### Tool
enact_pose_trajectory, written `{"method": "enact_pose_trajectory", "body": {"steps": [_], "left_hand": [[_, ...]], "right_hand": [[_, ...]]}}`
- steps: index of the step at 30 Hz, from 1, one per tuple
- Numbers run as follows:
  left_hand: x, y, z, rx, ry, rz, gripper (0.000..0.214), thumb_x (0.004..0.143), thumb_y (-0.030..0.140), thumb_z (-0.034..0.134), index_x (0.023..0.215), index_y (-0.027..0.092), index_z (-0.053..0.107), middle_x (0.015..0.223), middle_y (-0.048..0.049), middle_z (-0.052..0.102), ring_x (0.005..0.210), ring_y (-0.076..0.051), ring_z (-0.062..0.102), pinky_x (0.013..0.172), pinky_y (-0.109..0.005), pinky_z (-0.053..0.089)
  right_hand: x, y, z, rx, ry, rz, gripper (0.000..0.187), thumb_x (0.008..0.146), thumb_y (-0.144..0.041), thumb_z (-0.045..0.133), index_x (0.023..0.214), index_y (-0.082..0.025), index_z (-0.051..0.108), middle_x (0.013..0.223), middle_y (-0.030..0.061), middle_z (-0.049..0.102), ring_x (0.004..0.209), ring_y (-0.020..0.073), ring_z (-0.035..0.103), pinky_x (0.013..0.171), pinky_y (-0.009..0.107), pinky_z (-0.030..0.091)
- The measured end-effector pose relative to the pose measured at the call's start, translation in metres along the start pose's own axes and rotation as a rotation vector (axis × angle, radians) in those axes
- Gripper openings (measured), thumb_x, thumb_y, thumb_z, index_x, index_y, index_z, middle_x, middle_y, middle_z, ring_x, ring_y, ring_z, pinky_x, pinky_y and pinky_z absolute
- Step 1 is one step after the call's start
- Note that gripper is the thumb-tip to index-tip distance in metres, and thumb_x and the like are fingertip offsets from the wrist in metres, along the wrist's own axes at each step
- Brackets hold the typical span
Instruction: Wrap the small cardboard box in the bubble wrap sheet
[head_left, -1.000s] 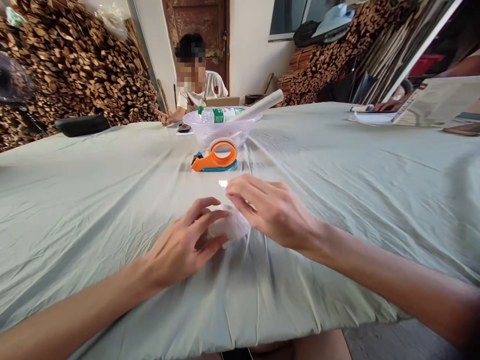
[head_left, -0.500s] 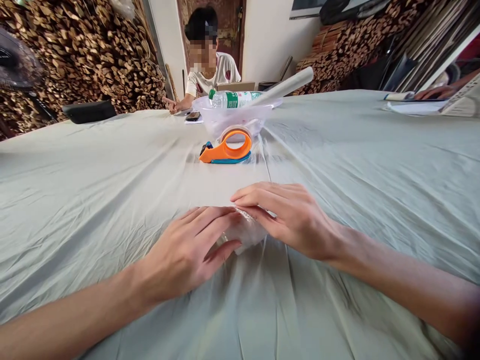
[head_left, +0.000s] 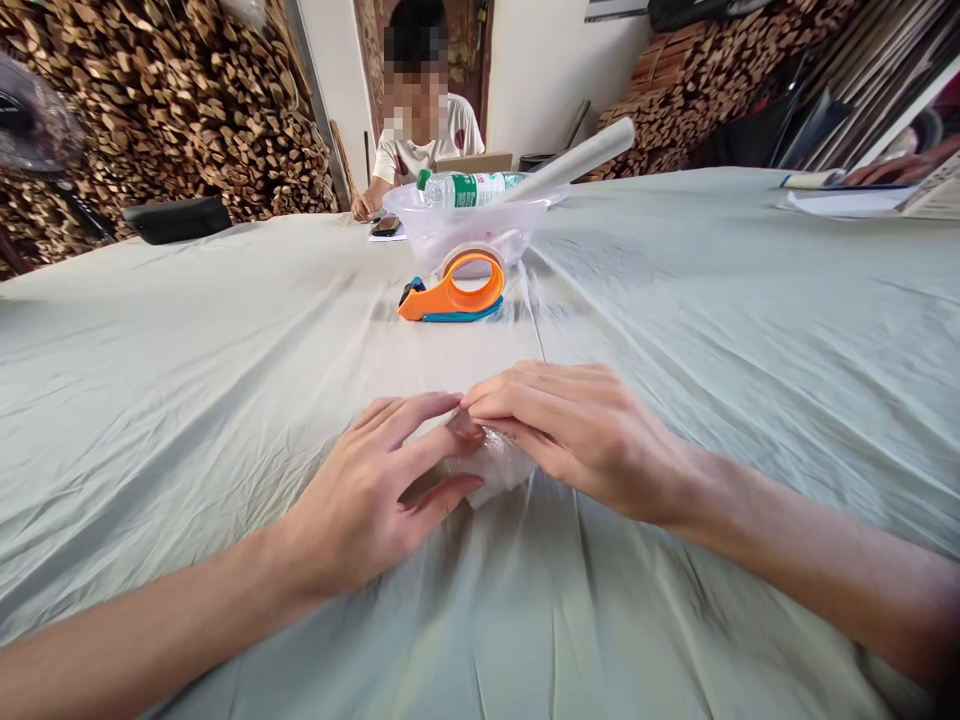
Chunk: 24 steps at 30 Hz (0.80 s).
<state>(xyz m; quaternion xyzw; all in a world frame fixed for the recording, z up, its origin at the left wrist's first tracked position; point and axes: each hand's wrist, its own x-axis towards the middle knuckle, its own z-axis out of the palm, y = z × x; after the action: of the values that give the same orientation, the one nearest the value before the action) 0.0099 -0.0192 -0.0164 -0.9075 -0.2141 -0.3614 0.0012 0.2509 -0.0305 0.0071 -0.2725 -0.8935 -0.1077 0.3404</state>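
A small bundle wrapped in clear plastic (head_left: 491, 465) lies on the pale green tablecloth (head_left: 187, 360) in front of me. My left hand (head_left: 375, 490) cups its left side, fingers curled round it. My right hand (head_left: 577, 430) covers its top and right side, fingertips pressed on the wrap and touching my left fingers. Most of the bundle is hidden under both hands. Further back sits an orange tape dispenser (head_left: 454, 292).
Behind the dispenser a clear plastic bowl (head_left: 480, 222) holds a green-labelled bottle (head_left: 465, 186) and a white paper roll (head_left: 566, 163). A person sits at the far side. Papers (head_left: 862, 195) lie far right, a black case (head_left: 178, 218) far left. Stacked firewood lines the walls.
Both hands have closed in over the wrapped bundle, the fingertips now meeting on top of it. The view has tilted slightly; the bundle stays in place.
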Motion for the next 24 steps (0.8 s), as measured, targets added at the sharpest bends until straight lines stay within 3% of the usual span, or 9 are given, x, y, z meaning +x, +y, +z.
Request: {"method": "enact_pose_trajectory", "body": {"steps": [3,6,13,19,24], "left_hand": [[-0.001,0.001,0.001,-0.082,-0.012,-0.060,0.011,0.106,0.023,0.063,0.117,0.022,0.065,0.118,-0.0044,0.077,0.107,-0.016,0.077,0.094,-0.030,0.061],[-0.003,0.002,0.002,-0.119,-0.011,-0.083,0.010,0.106,0.023,0.064,0.116,0.022,0.066,0.118,-0.0032,0.078,0.104,-0.013,0.077,0.092,-0.026,0.061],[-0.003,0.002,0.002,-0.124,-0.012,-0.079,0.011,0.106,0.021,0.063,0.116,0.022,0.066,0.118,-0.0044,0.078,0.105,-0.015,0.078,0.091,-0.027,0.064],[-0.002,0.000,0.003,-0.109,-0.017,-0.063,0.008,0.108,0.022,0.061,0.115,0.022,0.064,0.115,-0.0043,0.078,0.102,-0.013,0.077,0.091,-0.026,0.063],[-0.002,0.000,0.002,-0.107,-0.028,-0.062,0.007,0.108,0.021,0.061,0.114,0.021,0.064,0.117,-0.0051,0.077,0.107,-0.014,0.077,0.094,-0.026,0.063]], "right_hand": [[0.000,-0.002,-0.003,0.005,-0.014,0.004,0.014,0.108,-0.009,0.056,0.108,-0.017,0.067,0.105,0.0030,0.080,0.092,0.0138,0.075,0.079,0.029,0.057],[-0.001,-0.005,-0.005,0.012,0.036,0.013,0.013,0.108,-0.013,0.057,0.105,-0.017,0.069,0.107,0.0048,0.081,0.094,0.0160,0.077,0.080,0.031,0.060],[-0.002,-0.015,-0.005,0.072,0.084,0.185,0.012,0.107,-0.015,0.063,0.103,-0.021,0.072,0.100,0.0001,0.082,0.094,0.0156,0.078,0.082,0.032,0.061],[-0.005,-0.018,-0.006,0.016,0.101,0.091,0.013,0.107,-0.013,0.061,0.106,-0.020,0.072,0.107,0.0023,0.083,0.096,0.0167,0.079,0.084,0.034,0.062],[-0.008,-0.017,-0.006,-0.100,0.078,-0.007,0.011,0.106,-0.009,0.060,0.107,-0.014,0.069,0.108,0.0074,0.082,0.097,0.0184,0.077,0.084,0.035,0.061]]}}
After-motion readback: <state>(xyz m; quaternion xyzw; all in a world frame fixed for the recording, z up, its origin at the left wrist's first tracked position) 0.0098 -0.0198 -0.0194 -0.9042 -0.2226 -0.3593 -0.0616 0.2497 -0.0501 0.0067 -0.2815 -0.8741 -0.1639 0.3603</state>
